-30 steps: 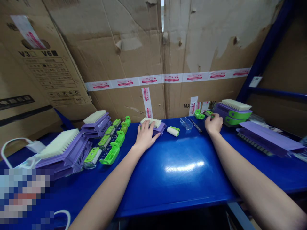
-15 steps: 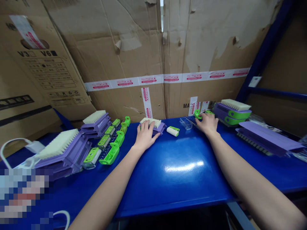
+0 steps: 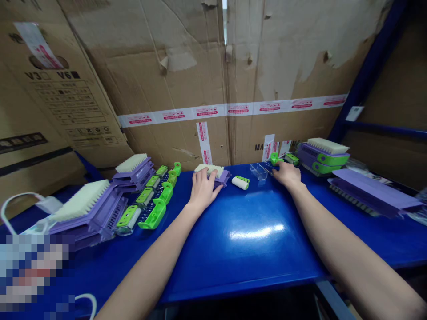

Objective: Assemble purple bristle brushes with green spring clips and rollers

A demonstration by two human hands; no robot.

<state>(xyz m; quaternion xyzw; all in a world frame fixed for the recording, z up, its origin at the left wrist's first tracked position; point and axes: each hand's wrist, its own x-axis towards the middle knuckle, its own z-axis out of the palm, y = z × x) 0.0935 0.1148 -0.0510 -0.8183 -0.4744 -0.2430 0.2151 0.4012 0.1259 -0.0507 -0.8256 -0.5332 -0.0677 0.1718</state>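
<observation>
My left hand (image 3: 202, 189) lies with fingers spread on a small purple block with white bristles (image 3: 214, 173) near the back of the blue table (image 3: 247, 240). My right hand (image 3: 287, 173) rests further right, fingers curled over a thin dark tool beside a clear plastic tray (image 3: 259, 170); what the fingers grip is hidden. A green clip part (image 3: 274, 158) and a green-and-grey piece (image 3: 292, 158) lie just behind that hand. A white roller with a green holder (image 3: 240, 182) sits between my hands.
Purple brush units with white bristles (image 3: 90, 206) and a row of green-handled graters (image 3: 151, 200) fill the left side. A stacked purple-green unit (image 3: 323, 155) and a long purple panel (image 3: 373, 193) lie right. Cardboard boxes (image 3: 213, 80) wall the back.
My right hand has drawn leftward from the stacked purple-green unit to the spot beside the clear tray, leaving the green-and-grey piece behind it. My left hand has stayed on the bristle block.
</observation>
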